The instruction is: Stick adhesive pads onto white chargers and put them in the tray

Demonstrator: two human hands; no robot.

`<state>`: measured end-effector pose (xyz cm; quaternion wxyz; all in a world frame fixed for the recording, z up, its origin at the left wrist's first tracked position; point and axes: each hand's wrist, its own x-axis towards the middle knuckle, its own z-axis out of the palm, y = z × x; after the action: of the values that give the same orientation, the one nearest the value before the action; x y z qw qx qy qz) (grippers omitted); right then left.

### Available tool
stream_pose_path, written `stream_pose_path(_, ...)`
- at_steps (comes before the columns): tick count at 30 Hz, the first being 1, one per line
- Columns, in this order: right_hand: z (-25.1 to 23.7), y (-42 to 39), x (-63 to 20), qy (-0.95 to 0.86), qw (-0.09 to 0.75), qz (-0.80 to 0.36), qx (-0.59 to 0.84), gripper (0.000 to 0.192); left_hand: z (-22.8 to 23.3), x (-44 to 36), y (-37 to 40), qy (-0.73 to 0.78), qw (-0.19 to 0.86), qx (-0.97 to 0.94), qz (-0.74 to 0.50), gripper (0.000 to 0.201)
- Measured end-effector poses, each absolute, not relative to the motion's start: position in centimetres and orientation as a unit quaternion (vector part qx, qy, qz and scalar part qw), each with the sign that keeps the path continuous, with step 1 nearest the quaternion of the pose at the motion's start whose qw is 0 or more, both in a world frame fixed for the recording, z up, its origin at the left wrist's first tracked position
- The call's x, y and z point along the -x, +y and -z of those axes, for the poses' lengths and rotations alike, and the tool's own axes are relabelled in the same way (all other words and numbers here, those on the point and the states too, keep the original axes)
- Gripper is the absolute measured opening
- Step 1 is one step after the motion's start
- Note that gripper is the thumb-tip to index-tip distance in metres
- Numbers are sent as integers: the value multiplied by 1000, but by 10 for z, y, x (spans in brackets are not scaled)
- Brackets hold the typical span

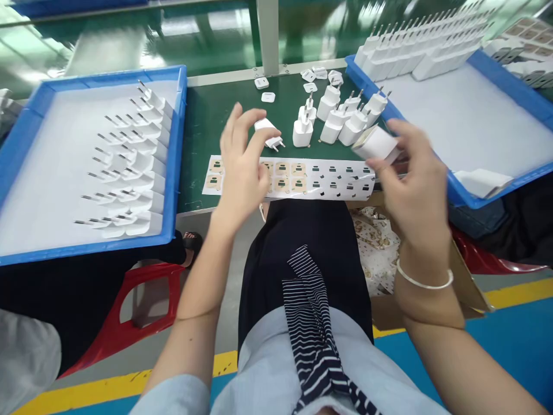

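My left hand [242, 158] is raised over the green bench, its fingers curved and apart. Just behind its fingertips is a white plug charger [268, 128], tilted with its prongs toward the lower right; whether the fingers touch it I cannot tell. My right hand [412, 173], blurred by motion, grips a white charger housing [379, 143] between thumb and fingers, one end face turned to the left. Below the hands lies a sticker sheet [319, 177] with beige labels on its left part and bare backing on the right. Several upright chargers [303, 131] stand beyond it, prongs up.
A blue tray [182, 144] on the left holds rows of chargers. Another blue tray [460, 199] at right holds more, plus a white housing [484, 182] near its front edge. Small white caps [268, 97] lie at the back. A cardboard box [384, 311] with scraps sits below the bench.
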<state>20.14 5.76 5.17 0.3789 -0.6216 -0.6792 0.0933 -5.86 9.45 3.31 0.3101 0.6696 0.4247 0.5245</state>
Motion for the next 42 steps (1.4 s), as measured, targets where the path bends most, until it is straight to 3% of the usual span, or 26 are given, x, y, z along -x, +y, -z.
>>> stream_pose_path(2, -70, 77, -224, -660, 243, 11, 711, 50, -35, 69, 121, 433, 275, -711, -481, 31)
stream_pose_path(5, -84, 106, -243, -664, 69, 55, 742, 37, -33, 75, 151, 423, 270, -749, -433, 27)
stream_pose_path(9, -83, 135, -247, -701, -17, 36, 712, 32, -29, 76, 173, 436, 268, -770, -381, 18)
stream_pose_path(14, -85, 127, -236, -677, 77, 29, 732, 65, -25, 85, 179, 483, 252, -751, -374, 15)
stream_pose_path(17, -78, 104, -221, -700, 178, 41, 690, 55, -20, 92, 179, 494, 249, -754, -354, 24)
stream_pose_path(23, -24, 74, -178, -843, 287, -157, 428, 25, -21, 94, 160, 465, 271, -731, -420, 56)
stream_pose_path(26, -3, 74, -166, -839, 308, -158, 419, 19, -18, 84, 122, 404, 334, -700, -485, 63)
stream_pose_path(30, 0, 78, -161, -819, 327, -188, 432, 13, -5, 63, 66, 383, 370, -668, -520, 49)
stream_pose_path(36, -18, 82, -151, -750, 312, -292, 504, 17, 4, 51, 44, 409, 376, -690, -464, 60)
stream_pose_path(42, -29, 91, -146, -717, 284, -379, 511, 15, -3, 50, 47, 434, 363, -708, -423, 43)
